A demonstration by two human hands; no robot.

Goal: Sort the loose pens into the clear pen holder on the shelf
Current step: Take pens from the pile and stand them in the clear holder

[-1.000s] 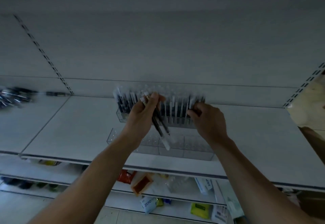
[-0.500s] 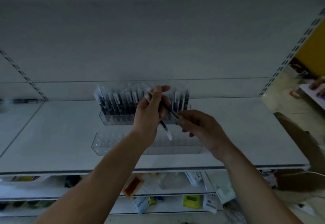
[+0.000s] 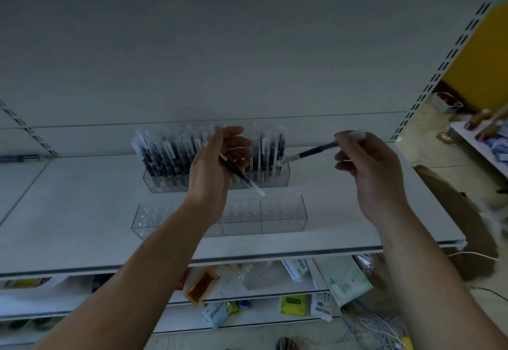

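My right hand (image 3: 373,176) pinches one pen (image 3: 313,153) by its rear end, thumb and fingertips curled on it. This pen lies nearly level, its long axis running from my fingers leftward and slightly down, the pale tip just over the right end of the back holder (image 3: 277,182). That is what the next move turns on, I think: the pen must swing from lying to upright, tip down, before it can drop into a slot there.

My left hand (image 3: 214,176) is in front of the middle of that holder, fingers loosely curled round a second pen (image 3: 242,178) that slants down and to the right, its white end beyond my palm. I see one pen in it; whether the palm hides another I cannot tell.

The right hand is the nearer to the gap at the holder's right end — the left only keeps stock.

Counted: two pens in hand, one each; two clear holders on the shelf (image 3: 82,198), the back one crowded with standing pens (image 3: 165,154) too blurred to number, the front holder (image 3: 283,217) below my hands showing none. One dark stray (image 3: 19,157) lies far off past my left hand.
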